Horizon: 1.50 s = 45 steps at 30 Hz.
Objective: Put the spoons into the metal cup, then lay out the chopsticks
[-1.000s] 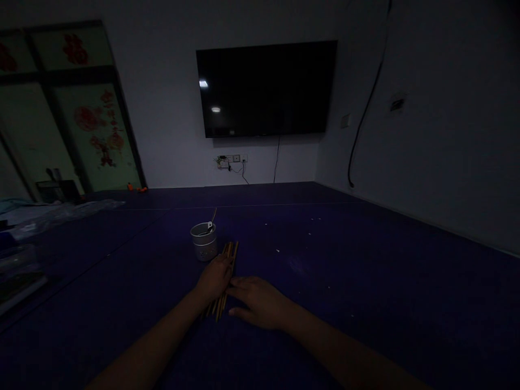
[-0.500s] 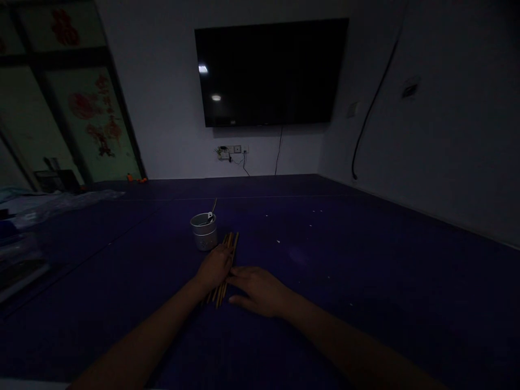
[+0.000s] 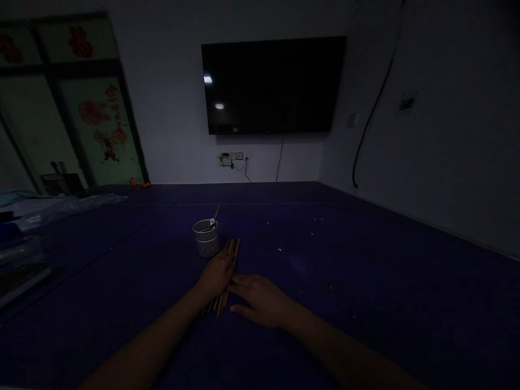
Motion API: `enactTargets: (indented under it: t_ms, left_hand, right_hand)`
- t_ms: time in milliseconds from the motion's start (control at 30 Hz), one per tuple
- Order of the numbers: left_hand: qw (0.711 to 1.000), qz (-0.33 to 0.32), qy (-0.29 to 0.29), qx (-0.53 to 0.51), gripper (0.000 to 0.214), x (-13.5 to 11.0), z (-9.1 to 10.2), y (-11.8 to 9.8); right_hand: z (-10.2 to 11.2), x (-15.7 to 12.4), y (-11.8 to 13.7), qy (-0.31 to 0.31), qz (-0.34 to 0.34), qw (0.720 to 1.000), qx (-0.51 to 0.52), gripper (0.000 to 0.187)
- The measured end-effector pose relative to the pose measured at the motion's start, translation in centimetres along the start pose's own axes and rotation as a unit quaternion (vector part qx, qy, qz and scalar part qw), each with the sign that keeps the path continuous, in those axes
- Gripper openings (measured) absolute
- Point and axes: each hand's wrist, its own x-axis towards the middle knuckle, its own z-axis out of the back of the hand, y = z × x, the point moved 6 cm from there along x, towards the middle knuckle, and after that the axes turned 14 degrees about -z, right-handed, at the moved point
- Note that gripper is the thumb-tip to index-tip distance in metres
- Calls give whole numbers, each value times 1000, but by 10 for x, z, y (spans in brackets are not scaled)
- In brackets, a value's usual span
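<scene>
A loose bundle of several thin wooden chopsticks [image 3: 222, 301] lies on the dark blue tabletop, pointing away from me. My left hand [image 3: 218, 275] rests over the middle of the bundle, its fingers curled round the sticks and partly hidden. From the right, my right hand [image 3: 260, 298] reaches in with fingers stretched and thumb apart; its fingertips touch or nearly touch the chopsticks beside my left hand. Just beyond my left hand stands a silvery utensil cup [image 3: 207, 244], upright, with a thin stick and a white-and-dark handle sticking out.
The blue surface [image 3: 325, 260] reaches to the wall and carries small white scraps. Clear plastic wrapping [image 3: 77, 208] and a flat box-like thing [image 3: 24, 279] lie at left. Small orange objects [image 3: 140, 184] sit far back. A television [image 3: 276, 86] hangs on the wall.
The whole view has shifted slightly, so everything sits a little lower in the picture. My hands stay at the chopsticks in nearly the same pose.
</scene>
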Motion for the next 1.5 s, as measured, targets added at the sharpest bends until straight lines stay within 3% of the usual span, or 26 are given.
enactTargets:
  t_ms: [267,500,933,1500]
  left_hand:
    - [998,40,-25,-43,32,0,1,3]
    - [995,69,-35,-67,31,-1,2,5]
    - [992,86,-66,-65,34,-4,4,5]
    - [998,44,-48,-25,39,-3,-2,5]
  right_hand:
    - [-1,0,-1,-3,-14,1000,10,31]
    - [-3,1,-2,-9,-10,1000,8,37]
    - [-1,1,-4,-7,-35,999,21,30]
    - [1,1,-2,-15,-25,1000,10,34]
